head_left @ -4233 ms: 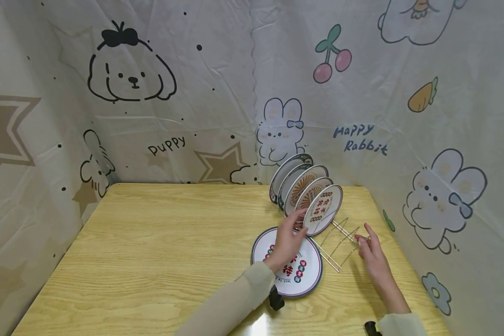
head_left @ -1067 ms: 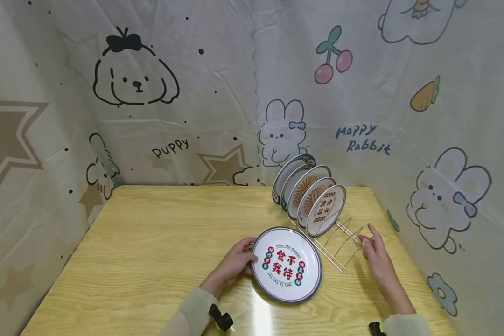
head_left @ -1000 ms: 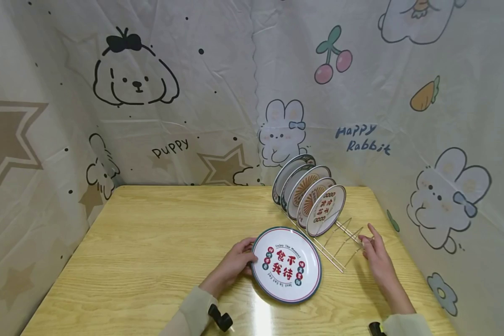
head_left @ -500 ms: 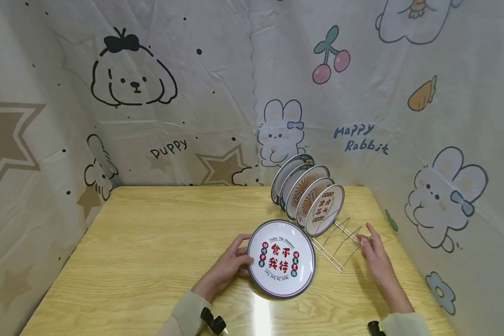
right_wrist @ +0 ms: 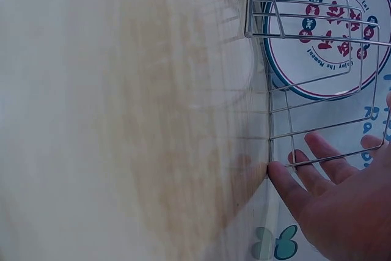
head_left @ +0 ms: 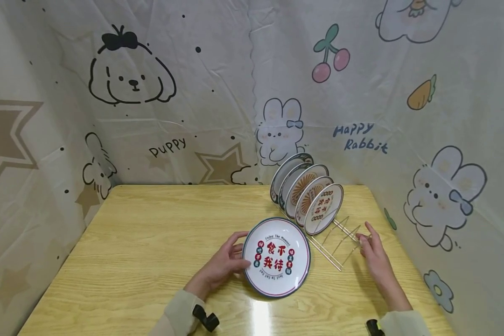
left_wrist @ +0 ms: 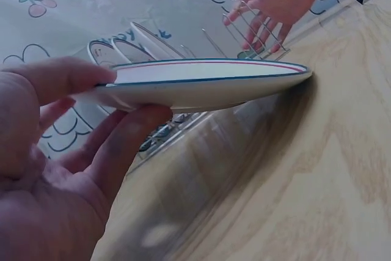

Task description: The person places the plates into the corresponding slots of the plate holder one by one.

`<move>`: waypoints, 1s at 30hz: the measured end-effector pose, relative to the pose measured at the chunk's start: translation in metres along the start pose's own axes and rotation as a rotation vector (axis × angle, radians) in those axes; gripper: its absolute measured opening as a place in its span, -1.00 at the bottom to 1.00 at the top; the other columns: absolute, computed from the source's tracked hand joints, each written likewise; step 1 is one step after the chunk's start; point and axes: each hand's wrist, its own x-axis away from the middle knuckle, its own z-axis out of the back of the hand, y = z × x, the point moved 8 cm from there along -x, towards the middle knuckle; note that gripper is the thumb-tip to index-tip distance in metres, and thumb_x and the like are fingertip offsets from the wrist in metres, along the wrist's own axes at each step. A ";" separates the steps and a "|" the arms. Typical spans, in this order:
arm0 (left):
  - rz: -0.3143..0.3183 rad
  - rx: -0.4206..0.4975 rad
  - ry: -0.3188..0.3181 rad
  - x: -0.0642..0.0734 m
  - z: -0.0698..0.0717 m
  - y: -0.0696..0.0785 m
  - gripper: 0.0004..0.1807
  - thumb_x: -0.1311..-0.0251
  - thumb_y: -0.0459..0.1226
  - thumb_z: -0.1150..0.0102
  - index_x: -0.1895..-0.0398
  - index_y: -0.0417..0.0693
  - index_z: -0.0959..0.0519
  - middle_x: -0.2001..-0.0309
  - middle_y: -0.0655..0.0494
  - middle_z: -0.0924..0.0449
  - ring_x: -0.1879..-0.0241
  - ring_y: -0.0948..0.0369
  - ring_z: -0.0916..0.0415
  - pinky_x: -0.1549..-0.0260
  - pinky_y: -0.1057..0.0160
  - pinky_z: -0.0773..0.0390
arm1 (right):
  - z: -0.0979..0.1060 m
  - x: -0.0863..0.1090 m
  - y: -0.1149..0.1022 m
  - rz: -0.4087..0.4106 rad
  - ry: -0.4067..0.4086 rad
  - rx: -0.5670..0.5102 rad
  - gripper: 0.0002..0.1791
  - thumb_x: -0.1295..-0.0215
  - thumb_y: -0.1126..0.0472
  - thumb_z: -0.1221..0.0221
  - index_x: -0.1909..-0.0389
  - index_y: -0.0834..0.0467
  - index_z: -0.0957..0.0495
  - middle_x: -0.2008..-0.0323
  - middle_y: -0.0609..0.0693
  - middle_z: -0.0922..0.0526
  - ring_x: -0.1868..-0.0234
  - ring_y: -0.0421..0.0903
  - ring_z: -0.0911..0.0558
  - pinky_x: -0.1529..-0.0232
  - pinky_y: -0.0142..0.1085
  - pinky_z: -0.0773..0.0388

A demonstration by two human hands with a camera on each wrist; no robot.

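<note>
My left hand [head_left: 220,267] pinches the left rim of a round white plate [head_left: 277,280] with a blue edge and red characters. Seen from the left wrist, the thumb and fingers clasp the rim, and the plate [left_wrist: 208,87] tilts, its far edge close to the tabletop; whether it touches is unclear. My right hand [head_left: 375,256] lightly holds the near end of a metal wire plate rack [head_left: 329,254]. In the right wrist view its spread fingers [right_wrist: 330,166] lie behind the end wires; the thumb is mostly cut off.
Several plates [head_left: 324,210] stand on edge in the far part of the rack, just beyond the held plate. The wooden table [head_left: 151,233] extends left. A printed curtain [head_left: 218,93] closes off the back and sides.
My left hand has left the plates in the rack and taken the flat plate by its left rim. The plate has shifted slightly left and tilted. The right hand stays at the rack.
</note>
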 end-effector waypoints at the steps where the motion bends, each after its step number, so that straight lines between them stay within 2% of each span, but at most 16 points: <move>1: -0.010 0.000 -0.013 0.001 -0.001 0.002 -0.07 -0.18 -0.54 -0.31 -0.57 0.04 -0.12 -0.24 -0.27 -0.54 -0.04 0.07 -0.69 0.14 0.15 -0.78 | 0.000 0.000 0.000 0.002 0.000 -0.004 -0.29 -0.73 -0.02 0.30 -0.68 0.17 0.29 -0.43 0.47 -0.31 -0.39 0.28 -0.33 0.01 -0.76 -0.34; 6: -0.050 -0.008 -0.048 0.003 -0.001 0.009 -0.07 -0.21 -0.47 -0.38 -0.57 0.03 -0.11 -0.29 -0.23 -0.50 -0.13 0.09 -0.64 0.04 0.17 -0.76 | -0.002 -0.002 0.002 0.002 -0.009 -0.009 -0.29 -0.73 -0.01 0.31 -0.68 0.17 0.30 -0.43 0.49 -0.30 -0.39 0.28 -0.35 0.03 -0.78 -0.32; 10: -0.060 -0.025 -0.041 0.004 -0.001 0.012 -0.05 -0.19 -0.43 -0.42 -0.58 0.04 -0.10 -0.33 -0.21 -0.45 -0.19 0.08 -0.61 -0.06 0.17 -0.73 | -0.003 -0.002 0.004 -0.011 -0.020 0.003 -0.29 -0.73 -0.01 0.31 -0.68 0.17 0.32 -0.44 0.47 -0.29 -0.43 0.30 -0.32 -0.01 -0.72 -0.35; 13: -0.074 -0.041 -0.039 0.005 -0.003 0.015 -0.03 -0.17 -0.43 -0.44 -0.57 0.04 -0.11 -0.35 -0.24 -0.43 -0.22 0.06 -0.59 -0.10 0.17 -0.71 | -0.003 -0.001 0.003 -0.027 -0.028 0.015 -0.28 -0.73 -0.04 0.32 -0.68 0.13 0.35 -0.46 0.44 -0.28 -0.46 0.28 -0.30 -0.19 -0.49 -0.48; 15: -0.088 -0.051 -0.045 0.005 -0.005 0.016 -0.03 -0.17 -0.42 -0.45 -0.57 0.03 -0.11 -0.37 -0.26 -0.41 -0.25 0.05 -0.57 -0.13 0.17 -0.70 | -0.003 0.000 0.003 -0.031 -0.030 0.030 -0.28 -0.73 -0.03 0.34 -0.68 0.14 0.35 -0.47 0.44 -0.28 -0.46 0.28 -0.30 -0.31 -0.23 -0.51; 17: -0.103 -0.061 -0.046 0.004 -0.006 0.016 -0.03 -0.16 -0.41 -0.47 -0.57 0.03 -0.12 -0.38 -0.26 -0.39 -0.27 0.04 -0.55 -0.15 0.18 -0.69 | -0.002 0.001 0.003 -0.034 -0.034 0.035 -0.28 -0.73 -0.04 0.35 -0.68 0.14 0.37 -0.47 0.43 -0.27 -0.47 0.29 -0.28 -0.40 -0.01 -0.45; 18: -0.109 -0.068 -0.043 0.004 -0.007 0.017 -0.03 -0.15 -0.40 -0.48 -0.56 0.03 -0.13 -0.39 -0.25 -0.38 -0.28 0.04 -0.55 -0.16 0.19 -0.68 | -0.002 0.001 0.002 -0.035 -0.034 0.037 -0.28 -0.73 -0.04 0.36 -0.68 0.14 0.37 -0.47 0.43 -0.27 -0.47 0.28 -0.28 -0.41 0.01 -0.44; 20: -0.121 -0.075 -0.031 0.004 -0.006 0.017 -0.04 -0.14 -0.40 -0.50 -0.55 0.04 -0.15 -0.39 -0.23 -0.36 -0.30 0.04 -0.53 -0.18 0.21 -0.67 | -0.001 0.001 0.002 -0.027 -0.032 0.031 -0.28 -0.73 -0.03 0.35 -0.68 0.15 0.37 -0.47 0.44 -0.27 -0.47 0.30 -0.28 -0.36 -0.15 -0.51; 22: -0.137 -0.081 -0.013 0.004 -0.006 0.019 -0.04 -0.12 -0.41 -0.51 -0.54 0.05 -0.18 -0.40 -0.22 -0.35 -0.31 0.03 -0.51 -0.20 0.22 -0.66 | -0.001 0.000 0.001 -0.019 -0.032 0.007 -0.28 -0.73 -0.03 0.34 -0.68 0.14 0.37 -0.47 0.46 -0.26 -0.46 0.31 -0.28 -0.24 -0.44 -0.52; 24: -0.153 -0.086 -0.002 0.004 -0.007 0.022 -0.04 -0.10 -0.41 -0.52 -0.53 0.05 -0.19 -0.43 -0.21 -0.32 -0.33 0.03 -0.49 -0.20 0.23 -0.66 | -0.001 -0.001 0.001 -0.013 -0.027 -0.008 -0.28 -0.73 -0.03 0.33 -0.68 0.14 0.36 -0.46 0.47 -0.26 -0.45 0.32 -0.29 -0.09 -0.70 -0.39; 25: -0.163 -0.086 -0.002 0.004 -0.008 0.023 -0.04 -0.10 -0.42 -0.51 -0.53 0.05 -0.20 -0.44 -0.22 -0.31 -0.33 0.03 -0.48 -0.20 0.23 -0.66 | -0.001 -0.001 0.000 -0.011 -0.024 -0.016 -0.28 -0.73 -0.02 0.32 -0.68 0.14 0.35 -0.46 0.47 -0.26 -0.44 0.32 -0.29 -0.02 -0.78 -0.32; 28: -0.196 -0.080 -0.013 0.004 -0.012 0.027 -0.05 -0.11 -0.44 -0.50 -0.53 0.04 -0.19 -0.46 -0.24 -0.29 -0.33 0.04 -0.48 -0.19 0.21 -0.67 | -0.001 0.000 0.000 -0.009 -0.018 -0.014 -0.28 -0.73 -0.02 0.33 -0.68 0.15 0.34 -0.45 0.47 -0.27 -0.41 0.26 -0.30 0.03 -0.83 -0.27; 30: -0.221 -0.072 -0.019 0.004 -0.014 0.030 -0.05 -0.11 -0.47 -0.49 -0.53 0.03 -0.20 -0.45 -0.24 -0.30 -0.31 0.07 -0.49 -0.17 0.19 -0.69 | -0.001 0.000 0.000 -0.006 -0.014 -0.006 -0.29 -0.73 -0.02 0.33 -0.68 0.16 0.33 -0.44 0.47 -0.29 -0.38 0.15 -0.33 0.02 -0.83 -0.28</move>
